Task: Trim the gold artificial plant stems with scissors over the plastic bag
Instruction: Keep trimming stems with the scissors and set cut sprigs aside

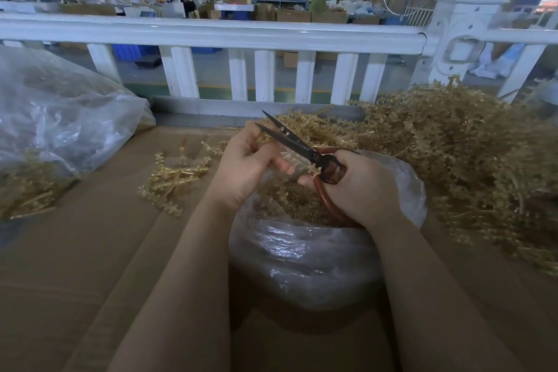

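My right hand (362, 187) grips the red-handled scissors (302, 148); their dark blades stand slightly apart and point up and left. My left hand (244, 163) holds a gold plant stem (297, 161) between the two hands, with its fingers curled round it just under the blades. Both hands hover above the open clear plastic bag (302, 257), which holds gold trimmings. A large heap of gold stems (453, 148) lies to the right.
A small bunch of gold stems (175, 175) lies on the cardboard surface (90, 251) left of my hands. A second clear bag (54, 118) with gold stems sits at far left. A white railing (241, 33) runs behind the work surface.
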Demonstrator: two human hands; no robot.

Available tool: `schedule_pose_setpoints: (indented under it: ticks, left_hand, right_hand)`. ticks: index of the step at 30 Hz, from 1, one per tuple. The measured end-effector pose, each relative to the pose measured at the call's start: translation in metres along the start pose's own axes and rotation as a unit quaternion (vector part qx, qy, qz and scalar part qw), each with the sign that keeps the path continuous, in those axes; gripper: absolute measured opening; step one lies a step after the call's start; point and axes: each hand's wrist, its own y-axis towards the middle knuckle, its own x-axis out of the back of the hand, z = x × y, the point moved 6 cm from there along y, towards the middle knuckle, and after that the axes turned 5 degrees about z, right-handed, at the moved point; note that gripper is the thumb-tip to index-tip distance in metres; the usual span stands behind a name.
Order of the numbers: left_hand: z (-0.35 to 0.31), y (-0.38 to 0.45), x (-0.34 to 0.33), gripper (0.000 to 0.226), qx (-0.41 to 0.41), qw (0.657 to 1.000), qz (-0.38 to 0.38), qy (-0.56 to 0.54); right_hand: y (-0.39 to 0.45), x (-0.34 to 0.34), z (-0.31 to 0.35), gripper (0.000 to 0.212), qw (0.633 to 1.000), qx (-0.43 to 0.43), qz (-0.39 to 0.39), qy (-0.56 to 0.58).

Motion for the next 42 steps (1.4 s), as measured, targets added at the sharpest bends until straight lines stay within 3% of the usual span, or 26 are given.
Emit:
schedule_pose_setpoints:
  ticks: [19, 26, 29, 36, 42]
  left_hand:
    - [0.002, -0.001, -0.001, 0.024, -0.011, 0.999, -0.031, -0.016]
    - [0.003, -0.001, -0.003, 0.021, -0.004, 1.000, -0.020, -0.006]
    - [0.003, -0.002, -0.003, 0.021, 0.003, 1.000, -0.021, -0.007]
    - [-0.002, -0.002, -0.007, 0.018, 0.001, 1.000, -0.018, 0.013]
    - [-0.003, -0.002, -0.004, 0.017, 0.002, 0.999, -0.033, 0.032]
  right_hand:
    - [0.001, -0.004, 0.003, 0.022, 0.999, 0.024, -0.004, 0.023]
    - [0.001, -0.002, 0.003, 0.035, 0.999, 0.022, -0.025, 0.016]
    - [0.001, -0.002, 0.003, 0.022, 1.000, 0.016, -0.015, 0.000]
    - [0.000, -0.001, 0.002, 0.021, 1.000, 0.006, -0.007, -0.012]
    - [-0.001, 0.002, 0.004, 0.044, 0.999, 0.011, -0.033, 0.000]
